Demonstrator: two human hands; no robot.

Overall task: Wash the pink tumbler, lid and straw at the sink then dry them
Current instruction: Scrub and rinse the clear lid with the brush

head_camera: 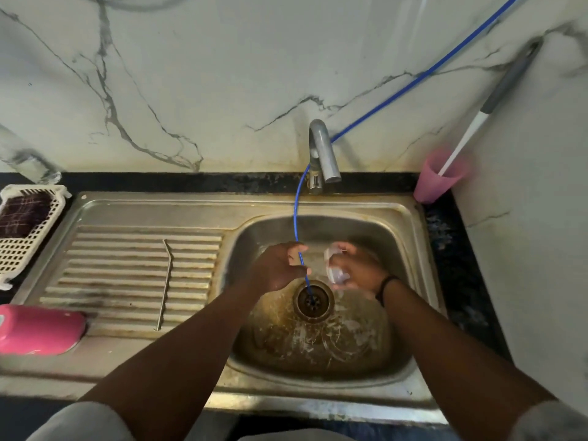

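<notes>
Over basin: left hand (280, 268) loosely curled beside blue hose (299, 214); right hand (356, 268) grips clear lid (334, 265).

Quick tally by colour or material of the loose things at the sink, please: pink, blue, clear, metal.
Pink: 2, cup and pink container
Blue: 1, hose
Clear: 1, lid in the right hand
Metal: 1, straw
Total: 5

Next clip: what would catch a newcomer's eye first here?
Both hands meet over the sink basin: the right hand grips a clear lid, the left hand beside a thin blue tube running down to the drain. A pink tumbler stands at the back right corner.
</notes>
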